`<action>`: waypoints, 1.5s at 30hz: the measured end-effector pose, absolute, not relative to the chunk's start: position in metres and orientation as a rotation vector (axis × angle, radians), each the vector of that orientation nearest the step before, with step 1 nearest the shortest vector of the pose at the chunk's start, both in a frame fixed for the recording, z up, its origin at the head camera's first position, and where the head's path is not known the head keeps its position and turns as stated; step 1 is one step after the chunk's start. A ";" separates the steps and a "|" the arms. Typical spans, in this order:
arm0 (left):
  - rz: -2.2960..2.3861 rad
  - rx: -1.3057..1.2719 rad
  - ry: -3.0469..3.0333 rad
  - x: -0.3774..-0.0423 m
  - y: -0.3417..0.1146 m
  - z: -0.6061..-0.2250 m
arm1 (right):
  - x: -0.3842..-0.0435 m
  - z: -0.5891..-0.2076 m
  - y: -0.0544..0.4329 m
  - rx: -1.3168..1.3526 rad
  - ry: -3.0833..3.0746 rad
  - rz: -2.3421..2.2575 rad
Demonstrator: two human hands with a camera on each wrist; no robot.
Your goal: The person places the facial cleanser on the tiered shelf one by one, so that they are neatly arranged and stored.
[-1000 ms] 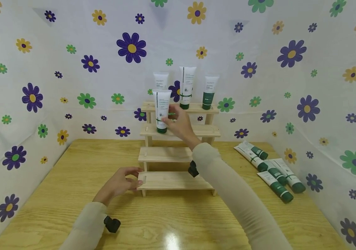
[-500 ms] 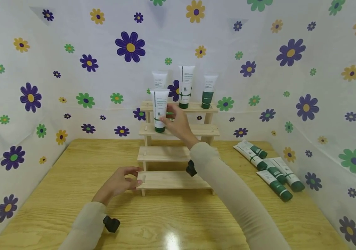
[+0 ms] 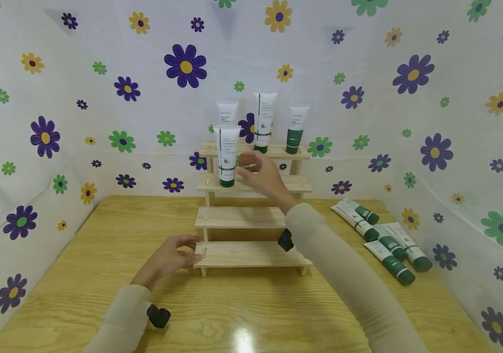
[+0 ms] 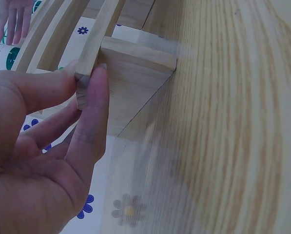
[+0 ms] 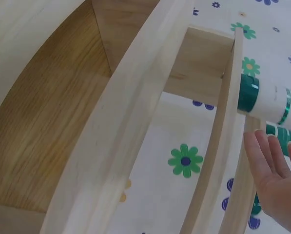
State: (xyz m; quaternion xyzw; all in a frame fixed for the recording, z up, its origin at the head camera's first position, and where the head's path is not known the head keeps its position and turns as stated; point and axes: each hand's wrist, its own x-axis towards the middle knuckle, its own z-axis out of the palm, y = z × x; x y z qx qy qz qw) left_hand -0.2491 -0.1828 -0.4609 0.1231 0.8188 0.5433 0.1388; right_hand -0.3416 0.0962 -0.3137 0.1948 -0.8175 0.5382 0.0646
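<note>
A white squeeze tube (image 3: 226,154) with a green cap stands upright, cap down, at the left end of the second-highest step of the wooden display stand (image 3: 251,255). Just right of this tube is my right hand (image 3: 265,177), its fingers extended and a slim gap between them and the tube. In the right wrist view the tube's cap (image 5: 248,92) rests on the step, beside the spread fingers. My left hand (image 3: 167,257) pinches the left end of the lowest step between thumb and fingers; the left wrist view shows the board's end (image 4: 87,68) in that grip.
On the top step stand a partly hidden tube (image 3: 227,112) at left, a tall tube (image 3: 264,120) in the middle and a shorter green-and-white tube (image 3: 295,128) at right. Several more tubes (image 3: 388,252) lie piled on the table's right side. A flowered cloth (image 3: 145,113) hangs behind.
My right hand has let go of the tube and drawn back slightly to the right. The tube stays standing on its step. My left hand keeps its hold on the stand.
</note>
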 end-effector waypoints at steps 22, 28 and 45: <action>1.575 0.311 2.364 -0.248 -0.182 -0.465 | -0.329 -0.310 0.205 0.399 -2.507 1.557; 1.586 0.321 2.356 -0.249 -0.181 -0.464 | -0.327 -0.306 0.236 0.348 -2.512 1.475; 1.574 0.296 2.365 -0.250 -0.180 -0.459 | -0.311 -0.320 0.318 0.211 -2.724 1.233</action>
